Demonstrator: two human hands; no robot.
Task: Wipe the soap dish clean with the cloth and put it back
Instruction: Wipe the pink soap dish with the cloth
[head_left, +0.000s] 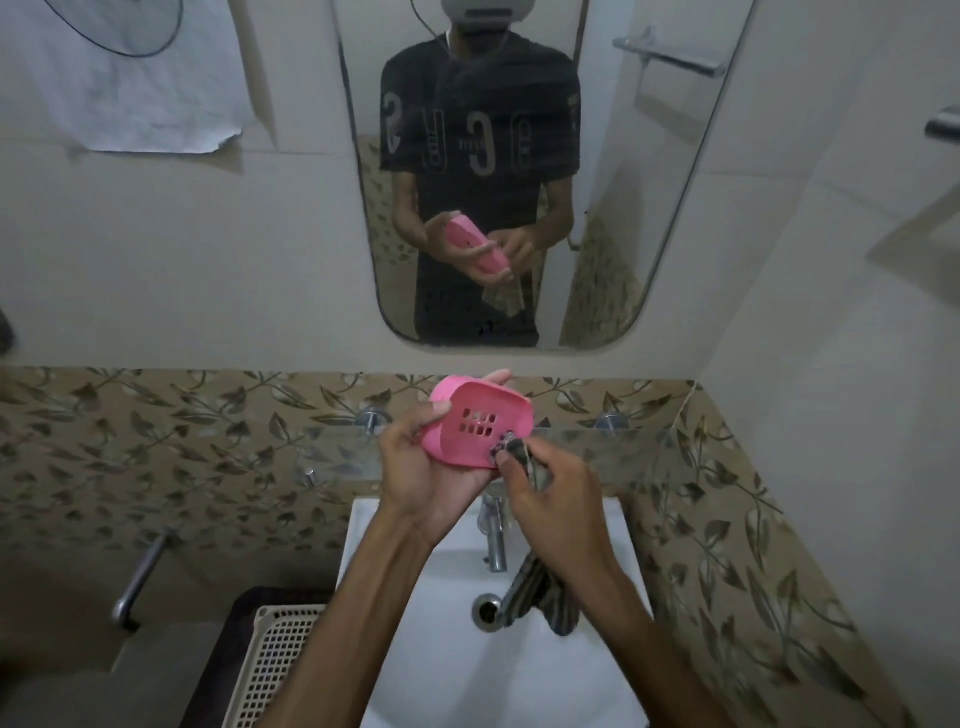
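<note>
A pink soap dish with several drain slots is held tilted above the white sink, its inside facing me. My left hand grips it from below, thumb on the near rim and fingertips over the far edge. My right hand pinches a dark striped cloth and presses a bunched end against the dish's lower right rim. The rest of the cloth hangs down below my right wrist over the basin.
A chrome tap rises at the back of the sink and the drain lies below it. A glass shelf on chrome mounts runs along the leaf-patterned tiles. A cream lattice basket stands left of the sink. The mirror reflects a person.
</note>
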